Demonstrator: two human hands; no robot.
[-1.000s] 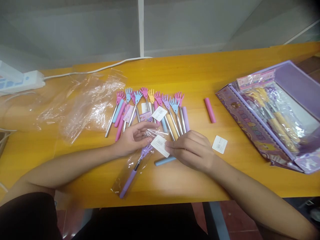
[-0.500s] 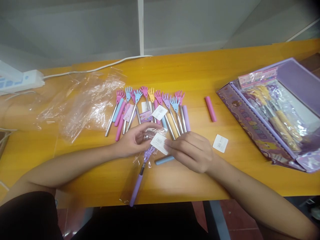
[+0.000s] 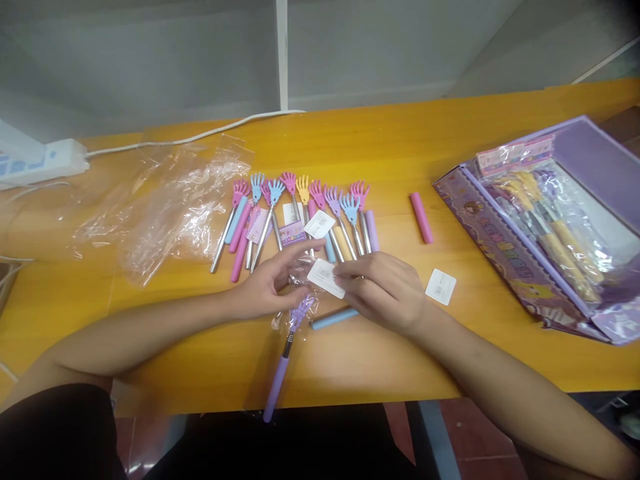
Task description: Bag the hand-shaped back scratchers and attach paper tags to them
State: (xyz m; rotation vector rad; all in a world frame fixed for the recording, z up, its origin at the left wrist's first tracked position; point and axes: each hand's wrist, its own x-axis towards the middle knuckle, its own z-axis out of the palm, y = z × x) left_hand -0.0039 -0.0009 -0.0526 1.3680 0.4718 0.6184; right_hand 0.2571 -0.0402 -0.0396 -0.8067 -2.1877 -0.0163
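Observation:
A white label card (image 3: 326, 278) is pinched by my right hand (image 3: 387, 290), between thumb and fingers. My left hand (image 3: 267, 280) curls around the upper end of a clear plastic bag (image 3: 299, 267), thumb near its lower side. Inside that bag is a purple hand-shaped back scratcher (image 3: 277, 387), its handle hanging toward the table's front edge. The card overlaps the bag; whether it is partly inside cannot be made out. Under my right hand lies a blue-handled scratcher (image 3: 334, 319). Beyond my hands, several scratchers (image 3: 350, 210) lie in a row, with cards among them.
Empty clear bags (image 3: 185, 207) are heaped at the left. A purple display box (image 3: 510, 247) holding bagged scratchers stands at the right. Near it lie a pink tube (image 3: 421, 218) and a white card (image 3: 441, 287). A power strip (image 3: 45, 163) with a white cable sits back left.
My right hand and the card have shifted slightly up and right. The bagged purple scratcher has moved a little right and down toward the front edge.

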